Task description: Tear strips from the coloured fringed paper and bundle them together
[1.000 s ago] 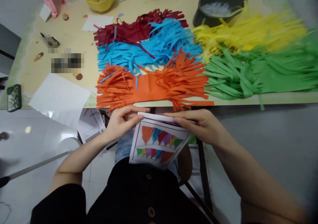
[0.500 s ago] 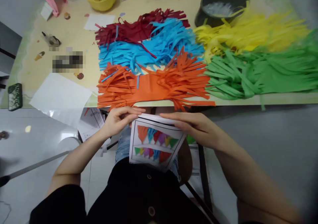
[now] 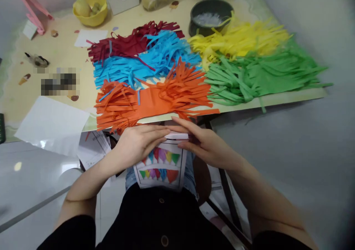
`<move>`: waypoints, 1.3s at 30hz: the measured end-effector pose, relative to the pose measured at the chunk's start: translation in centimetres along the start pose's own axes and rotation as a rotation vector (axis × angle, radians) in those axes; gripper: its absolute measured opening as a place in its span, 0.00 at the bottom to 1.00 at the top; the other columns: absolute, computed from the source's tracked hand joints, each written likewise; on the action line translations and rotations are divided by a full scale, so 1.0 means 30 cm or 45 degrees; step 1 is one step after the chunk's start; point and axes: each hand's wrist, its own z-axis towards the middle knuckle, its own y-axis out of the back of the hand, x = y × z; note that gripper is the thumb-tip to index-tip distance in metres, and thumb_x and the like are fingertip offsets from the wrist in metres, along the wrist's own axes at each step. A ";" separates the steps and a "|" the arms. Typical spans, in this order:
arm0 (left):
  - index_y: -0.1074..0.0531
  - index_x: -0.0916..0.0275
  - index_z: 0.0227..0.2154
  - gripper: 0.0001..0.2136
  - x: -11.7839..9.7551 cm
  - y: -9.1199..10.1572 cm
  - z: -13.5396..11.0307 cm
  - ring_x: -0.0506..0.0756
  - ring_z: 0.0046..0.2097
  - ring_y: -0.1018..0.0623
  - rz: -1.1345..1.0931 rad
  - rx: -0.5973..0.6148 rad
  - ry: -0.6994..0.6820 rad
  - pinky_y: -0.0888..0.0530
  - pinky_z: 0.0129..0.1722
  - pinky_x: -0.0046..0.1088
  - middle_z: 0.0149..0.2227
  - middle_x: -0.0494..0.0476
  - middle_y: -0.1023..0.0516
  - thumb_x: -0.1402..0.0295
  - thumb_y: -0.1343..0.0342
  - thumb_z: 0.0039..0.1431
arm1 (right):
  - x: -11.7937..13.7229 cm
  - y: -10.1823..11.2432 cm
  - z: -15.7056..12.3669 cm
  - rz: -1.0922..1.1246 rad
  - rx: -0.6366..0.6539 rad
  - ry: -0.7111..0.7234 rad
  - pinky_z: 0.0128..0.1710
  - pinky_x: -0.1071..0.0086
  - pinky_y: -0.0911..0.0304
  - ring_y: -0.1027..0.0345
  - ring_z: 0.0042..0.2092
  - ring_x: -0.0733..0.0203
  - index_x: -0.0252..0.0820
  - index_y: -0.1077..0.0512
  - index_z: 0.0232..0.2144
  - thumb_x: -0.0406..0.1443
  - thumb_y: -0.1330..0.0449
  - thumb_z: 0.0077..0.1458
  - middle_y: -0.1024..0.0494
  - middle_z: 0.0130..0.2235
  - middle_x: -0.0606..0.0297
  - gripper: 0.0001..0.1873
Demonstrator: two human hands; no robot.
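A white printed sheet (image 3: 161,165) with two rows of coloured bunting pictures hangs over my lap, its top edge folded over. My left hand (image 3: 140,143) lies over the upper left of the sheet, fingers closed along the fold. My right hand (image 3: 205,141) holds the fold's right end between thumb and fingers. Just beyond, at the table's edge, lies a bundle of orange fringed paper (image 3: 155,101). Behind it are blue fringed strips (image 3: 122,67) and dark red ones (image 3: 122,47). Green fringe (image 3: 266,76) and yellow fringe (image 3: 244,39) lie to the right.
A dark bowl (image 3: 195,27) with clear pieces inside stands behind the fringes. At the back left are a yellow bowl (image 3: 91,20) of fruit and a white box (image 3: 124,2). A white sheet (image 3: 52,122) overhangs the table's front left edge.
Both hands have moved closer together over the sheet's top edge, and the fold there looks narrower. My view has shifted, so the tabletop things appear further left.
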 end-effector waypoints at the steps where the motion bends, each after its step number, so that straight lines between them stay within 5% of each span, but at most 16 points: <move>1: 0.22 0.62 0.50 0.12 0.006 -0.004 0.001 0.54 0.50 0.17 -0.026 -0.002 -0.032 0.20 0.50 0.28 0.50 0.58 0.16 0.68 0.47 0.70 | 0.001 0.000 -0.006 0.024 0.012 -0.003 0.60 0.61 0.31 0.30 0.62 0.55 0.44 0.44 0.71 0.36 0.43 0.66 0.26 0.62 0.56 0.33; 7: 0.22 0.62 0.50 0.11 0.041 -0.013 -0.015 0.53 0.47 0.16 0.010 -0.089 -0.128 0.20 0.48 0.26 0.47 0.58 0.16 0.70 0.43 0.67 | -0.013 -0.006 -0.023 0.051 0.033 -0.006 0.64 0.58 0.36 0.36 0.66 0.55 0.45 0.43 0.70 0.38 0.44 0.67 0.32 0.66 0.56 0.32; 13: 0.22 0.60 0.51 0.12 -0.004 0.003 0.042 0.53 0.47 0.16 -0.102 0.073 -0.035 0.21 0.47 0.25 0.48 0.56 0.16 0.70 0.45 0.68 | -0.004 -0.017 -0.010 0.042 0.017 0.053 0.65 0.57 0.38 0.38 0.68 0.53 0.39 0.50 0.72 0.39 0.46 0.68 0.35 0.68 0.52 0.36; 20: 0.21 0.62 0.48 0.11 -0.027 0.014 0.080 0.54 0.48 0.16 -0.225 0.100 -0.099 0.20 0.48 0.26 0.47 0.59 0.16 0.70 0.46 0.69 | 0.006 -0.030 -0.013 0.053 0.020 0.054 0.63 0.58 0.35 0.38 0.67 0.54 0.44 0.59 0.74 0.36 0.44 0.66 0.36 0.68 0.54 0.41; 32: 0.19 0.61 0.41 0.07 -0.033 0.023 0.108 0.52 0.44 0.16 -0.399 0.103 -0.051 0.20 0.45 0.24 0.42 0.58 0.16 0.70 0.43 0.67 | 0.007 -0.023 -0.002 0.076 -0.006 0.073 0.58 0.60 0.30 0.33 0.64 0.52 0.44 0.56 0.74 0.36 0.44 0.66 0.33 0.67 0.54 0.40; 39: 0.22 0.63 0.48 0.10 -0.034 -0.002 0.060 0.53 0.47 0.16 -0.061 -0.012 -0.157 0.20 0.48 0.26 0.45 0.58 0.16 0.70 0.43 0.68 | 0.004 -0.047 -0.002 0.086 -0.123 0.065 0.60 0.61 0.31 0.30 0.62 0.56 0.43 0.49 0.72 0.33 0.43 0.65 0.28 0.64 0.57 0.37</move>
